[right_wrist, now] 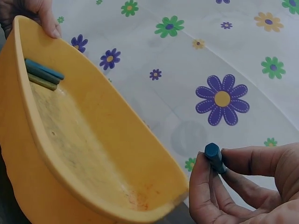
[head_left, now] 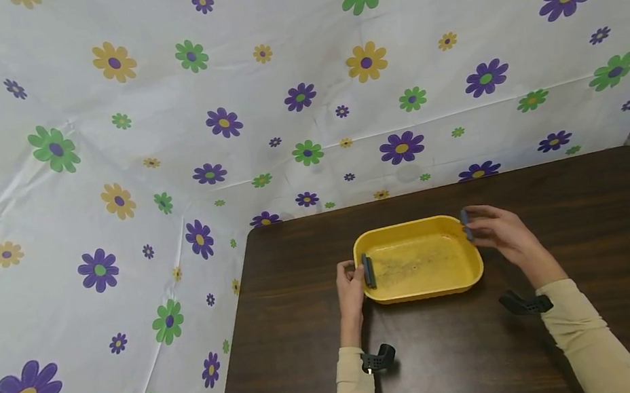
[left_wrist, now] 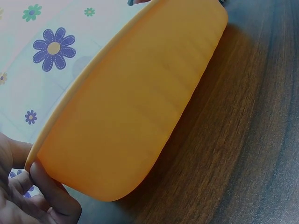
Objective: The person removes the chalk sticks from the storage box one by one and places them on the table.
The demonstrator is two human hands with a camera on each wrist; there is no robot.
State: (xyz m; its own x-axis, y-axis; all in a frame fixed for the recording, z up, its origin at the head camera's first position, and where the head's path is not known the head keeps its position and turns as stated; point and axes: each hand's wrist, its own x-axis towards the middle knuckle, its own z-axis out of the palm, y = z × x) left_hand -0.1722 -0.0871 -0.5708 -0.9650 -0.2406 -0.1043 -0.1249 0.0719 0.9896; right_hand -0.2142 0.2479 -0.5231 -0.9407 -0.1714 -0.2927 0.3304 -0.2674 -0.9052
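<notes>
A yellow plastic tub [head_left: 425,268] stands on the table, its floor smudged dark. My left hand [head_left: 350,290] grips its left end, thumb and fingers on either side of the rim [left_wrist: 60,105]. Several blue and greenish crayon-like sticks [right_wrist: 44,74] lie side by side inside against that end. At the opposite end my right hand [head_left: 503,232] pinches a blue six-sided crayon-like stick [right_wrist: 213,154] between thumb and fingertips. This stick overlaps the tub's right rim in the head view, while the right wrist view shows its flat end facing the camera.
The dark wood-grain table [head_left: 440,362] reaches back to a white sheet [head_left: 287,22] printed with flowers, which also hangs along the left side. Each wrist wears a black strap [head_left: 526,304] over a pale yellow sleeve. Reddish marks stain the tub's right inner end.
</notes>
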